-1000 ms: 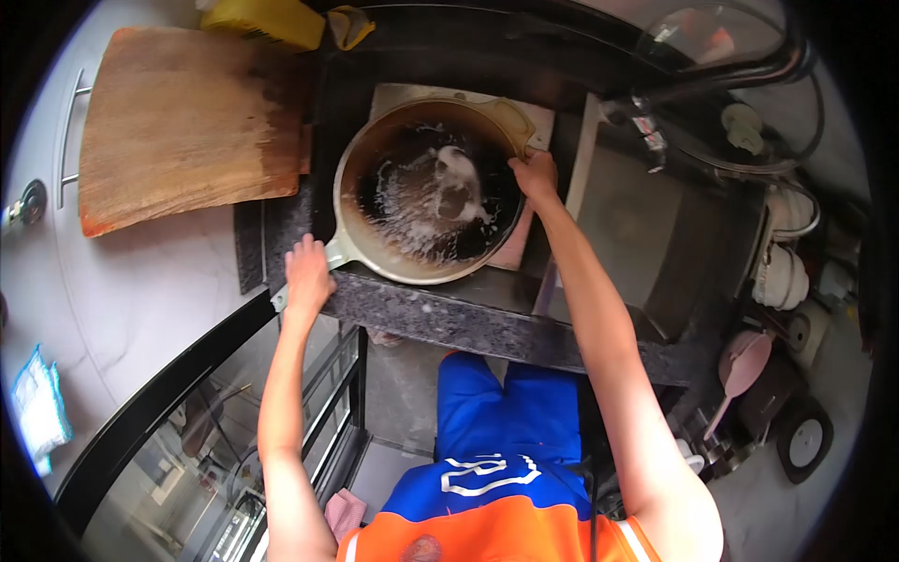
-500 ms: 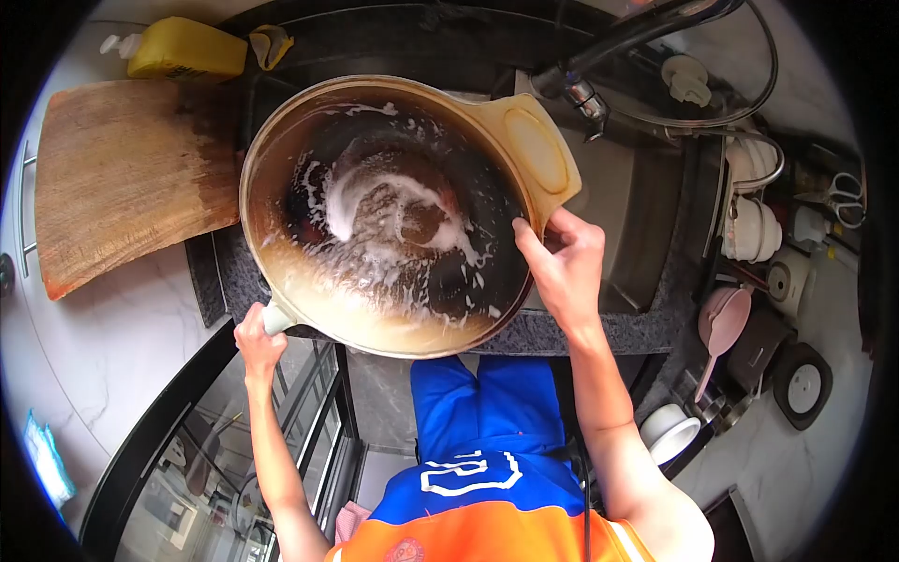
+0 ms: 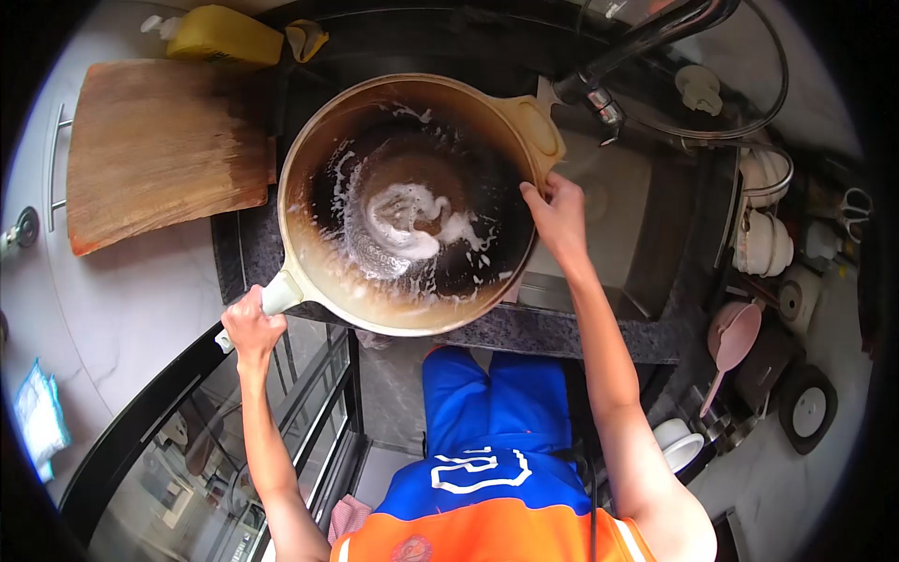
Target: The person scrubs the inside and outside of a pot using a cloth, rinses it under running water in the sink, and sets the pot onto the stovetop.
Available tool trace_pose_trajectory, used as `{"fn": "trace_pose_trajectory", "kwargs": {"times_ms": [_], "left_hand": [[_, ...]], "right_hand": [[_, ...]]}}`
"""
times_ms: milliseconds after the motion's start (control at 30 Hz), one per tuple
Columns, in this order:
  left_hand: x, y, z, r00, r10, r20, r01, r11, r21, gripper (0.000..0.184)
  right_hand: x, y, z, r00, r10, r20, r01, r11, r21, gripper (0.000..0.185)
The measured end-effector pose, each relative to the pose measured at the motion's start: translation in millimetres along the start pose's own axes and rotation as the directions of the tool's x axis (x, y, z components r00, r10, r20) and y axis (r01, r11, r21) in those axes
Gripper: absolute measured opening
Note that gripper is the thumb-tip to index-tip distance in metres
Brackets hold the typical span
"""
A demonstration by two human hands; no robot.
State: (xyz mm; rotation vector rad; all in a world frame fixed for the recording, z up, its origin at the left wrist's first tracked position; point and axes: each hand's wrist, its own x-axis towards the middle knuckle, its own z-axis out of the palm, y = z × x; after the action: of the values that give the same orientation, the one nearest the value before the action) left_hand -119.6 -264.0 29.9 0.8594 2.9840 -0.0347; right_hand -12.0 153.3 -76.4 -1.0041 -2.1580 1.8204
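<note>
Over the left part of the sink area, by the near edge of the dark speckled worktop: one large, wide pot, mouth up, cream to brown inside with a dark bottom. Its underside is hidden, so can't tell whether it's resting on anything. White foam sits in a swirl near the middle of the pot, with streaks and flecks spread toward the wall. Left hand: grip clenched round the long pale handle at the pot's near-left side, handle tip poking out past the fist. Right hand: grip grasping the pot's right rim, thumb over the edge, just below the tan side lug; the other fingers are partly hidden outside the wall. Right of the pot: metal basin, with a black faucet reaching in from the far side, its metal spout end near the lug. Left of the pot: wooden cutting board, edge dark on the pot side. Yellow bottle lies beyond the board, small yellow item next to it. Far right: white bowls, stacked; pink ladle-like utensil nearer the person.
</note>
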Motion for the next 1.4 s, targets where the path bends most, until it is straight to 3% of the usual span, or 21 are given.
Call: {"fn": "trace_pose_trajectory", "kwargs": {"times_ms": [67, 200, 333, 400, 533, 600, 667, 767, 833, 967, 1133, 1267, 1400], "left_hand": [[0.9, 8.5, -9.9, 1.000, -0.017, 0.010, 0.017, 0.999, 0.037, 0.013], [4.8, 24.7, -23.1, 0.994, -0.085, 0.066, 0.074, 0.985, 0.154, 0.013], [17.7, 41.1, -32.7, 0.987, -0.115, 0.108, 0.095, 0.980, 0.172, 0.013], [22.5, 43.7, -30.5, 0.986, -0.125, 0.107, 0.104, 0.977, 0.185, 0.013], [28.9, 44.3, -16.5, 0.986, -0.092, 0.140, 0.063, 0.977, 0.202, 0.014], [34.6, 44.9, -7.9, 0.983, -0.088, 0.163, 0.049, 0.971, 0.234, 0.014], [36.3, 45.9, 0.2, 0.982, -0.075, 0.172, 0.033, 0.971, 0.235, 0.014], [37.6, 44.3, 15.0, 0.981, -0.053, 0.187, 0.005, 0.969, 0.248, 0.013], [39.1, 44.2, 22.3, 0.980, -0.046, 0.196, -0.001, 0.973, 0.231, 0.014], [36.9, 36.5, 36.7, 0.978, -0.037, 0.205, -0.010, 0.974, 0.226, 0.015], [41.9, 26.5, 42.5, 0.976, -0.007, 0.219, -0.037, 0.980, 0.196, 0.014], [48.3, 10.1, 55.9, 0.970, 0.024, 0.241, -0.061, 0.987, 0.150, 0.016], [55.0, 0.7, 57.7, 0.956, 0.075, 0.285, -0.097, 0.993, 0.063, 0.014]], "right_hand": [[8.7, 5.3, 4.4, 0.986, 0.119, 0.120, -0.107, 0.989, -0.102, 0.031], [15.4, 36.7, 15.3, 0.974, 0.078, 0.215, -0.040, 0.983, -0.179, 0.050], [-7.5, 34.4, 15.8, 0.988, -0.105, 0.113, 0.133, 0.950, -0.282, 0.048], [-16.5, 22.6, 2.8, 0.976, -0.088, 0.198, 0.107, 0.990, -0.087, 0.042], [-20.8, -7.6, -23.1, 0.950, -0.015, 0.310, 0.021, 1.000, -0.016, 0.033], [-10.5, -34.4, -35.3, 0.905, -0.105, 0.412, 0.049, 0.988, 0.144, 0.029], [4.2, -68.9, -51.1, 0.891, -0.220, 0.398, 0.193, 0.975, 0.107, 0.029], [40.5, -101.7, -62.2, 0.871, -0.381, 0.309, 0.435, 0.891, -0.128, 0.029], [65.1, -110.1, -63.1, 0.861, -0.411, 0.301, 0.471, 0.867, -0.165, 0.028], [100.8, -78.4, -55.9, 0.847, -0.348, 0.402, 0.461, 0.858, -0.228, 0.028], [108.4, -55.8, -49.6, 0.897, -0.145, 0.418, 0.255, 0.941, -0.222, 0.029], [125.7, -46.8, -1.7, 0.889, -0.200, 0.413, 0.301, 0.933, -0.197, 0.028], [122.8, -48.5, 50.1, 0.897, -0.015, 0.442, 0.062, 0.994, -0.092, 0.026]]}}
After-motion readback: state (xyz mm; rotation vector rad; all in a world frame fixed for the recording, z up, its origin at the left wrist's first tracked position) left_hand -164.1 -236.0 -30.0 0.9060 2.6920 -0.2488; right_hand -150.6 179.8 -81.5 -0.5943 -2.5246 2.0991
